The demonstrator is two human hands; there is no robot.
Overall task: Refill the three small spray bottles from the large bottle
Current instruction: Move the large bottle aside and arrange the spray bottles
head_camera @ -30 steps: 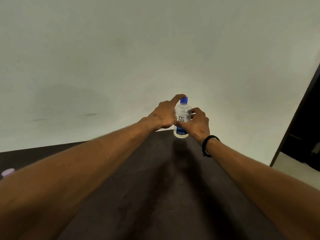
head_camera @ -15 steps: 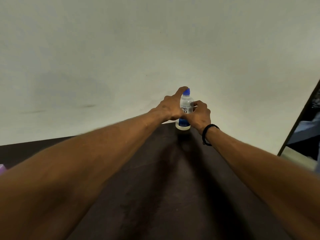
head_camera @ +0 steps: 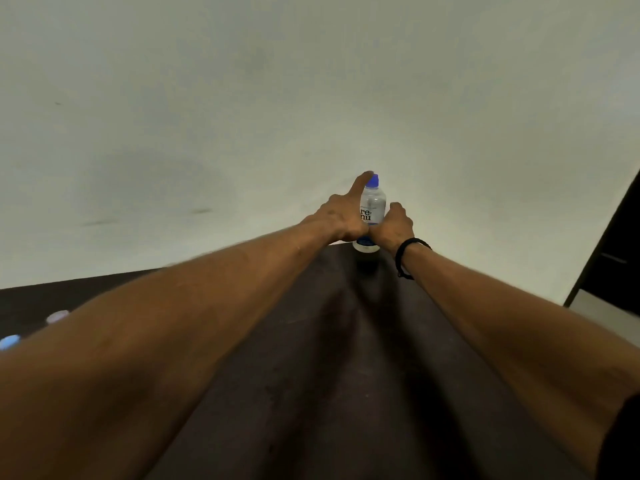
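The large clear bottle [head_camera: 373,202] with a blue cap and a white "renu" label stands upright at the far edge of the dark table [head_camera: 346,358]. My left hand [head_camera: 341,221] wraps its left side, with the forefinger stretched up against the blue cap. My right hand [head_camera: 393,226], a black band on its wrist, grips the bottle's right side low down. At the far left edge, a pale purple cap [head_camera: 57,317] and a light blue cap [head_camera: 9,342] peek out from behind my left forearm; the small bottles under them are hidden.
A plain pale wall rises right behind the table's far edge. At the right edge stands a dark door or cabinet [head_camera: 613,261] with pale floor below it. My two forearms cover most of the table.
Both hands stay on the large bottle, and my left forefinger has shifted along the cap. The view has swung a little, bringing two small caps into sight at the far left.
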